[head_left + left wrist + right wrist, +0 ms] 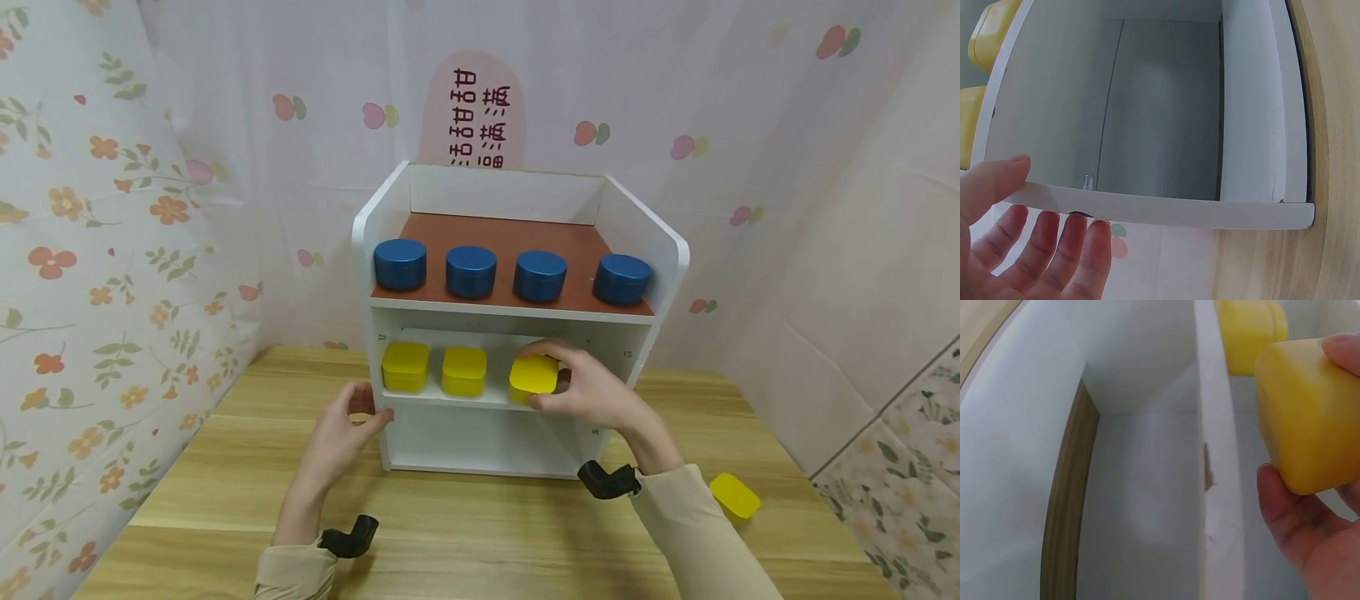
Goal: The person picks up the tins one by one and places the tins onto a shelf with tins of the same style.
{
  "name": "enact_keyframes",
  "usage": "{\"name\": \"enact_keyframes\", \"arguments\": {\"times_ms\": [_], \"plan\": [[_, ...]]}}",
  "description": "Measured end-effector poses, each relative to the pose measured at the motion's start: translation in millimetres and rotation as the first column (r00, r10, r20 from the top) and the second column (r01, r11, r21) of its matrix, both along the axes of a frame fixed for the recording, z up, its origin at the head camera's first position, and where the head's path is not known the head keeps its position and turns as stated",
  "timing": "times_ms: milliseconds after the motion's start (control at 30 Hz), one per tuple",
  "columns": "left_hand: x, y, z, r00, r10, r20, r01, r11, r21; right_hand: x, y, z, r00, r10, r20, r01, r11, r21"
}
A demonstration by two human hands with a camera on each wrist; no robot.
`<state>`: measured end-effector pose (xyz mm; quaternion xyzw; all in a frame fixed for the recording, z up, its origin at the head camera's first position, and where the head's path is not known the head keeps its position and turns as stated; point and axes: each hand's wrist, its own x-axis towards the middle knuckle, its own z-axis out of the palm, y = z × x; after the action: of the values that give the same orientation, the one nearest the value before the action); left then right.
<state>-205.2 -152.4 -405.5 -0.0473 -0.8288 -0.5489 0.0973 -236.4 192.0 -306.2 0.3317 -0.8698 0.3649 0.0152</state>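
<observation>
My right hand [592, 387] grips a yellow square tin [534, 375] with rounded corners at the middle shelf of a white cabinet [480, 433]. In the right wrist view the tin [1316, 415] is between the thumb and fingers, by the shelf's front edge. Two more yellow tins, one at the left [406, 367] and one beside it [464, 372], stand on that shelf. My left hand [341, 433] holds the cabinet's left side panel [1166, 212], thumb on the inner side and fingers along the outside.
Several blue round tins [470, 272] stand in a row on the cabinet's brown top. Another yellow tin [735, 497] lies on the wooden table [465, 533] to the right, beside my right sleeve. A patterned curtain [300, 167] hangs behind.
</observation>
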Motion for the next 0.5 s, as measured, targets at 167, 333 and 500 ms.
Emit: {"name": "enact_keyframes", "arguments": {"times_ms": [167, 333, 500], "plan": [[0.1, -0.3, 0.0, 1.0, 0.002, -0.007, -0.002, 1.0, -0.01, -7.3, -7, 0.3, 1.0, 0.01, 0.026, -0.01, 1.0, 0.002], [-0.1, 0.0, -0.5, 1.0, -0.002, -0.005, 0.002, 1.0, -0.006, -11.5, -8, 0.6, 0.999, 0.021, 0.035, -0.022, 0.999, 0.03], [1.2, 0.9, 0.8, 1.0, 0.001, 0.003, -0.001, 1.0, 0.003, -14.3, -8, 0.4, 0.998, 0.025, 0.056, -0.027, 0.999, 0.042]]}}
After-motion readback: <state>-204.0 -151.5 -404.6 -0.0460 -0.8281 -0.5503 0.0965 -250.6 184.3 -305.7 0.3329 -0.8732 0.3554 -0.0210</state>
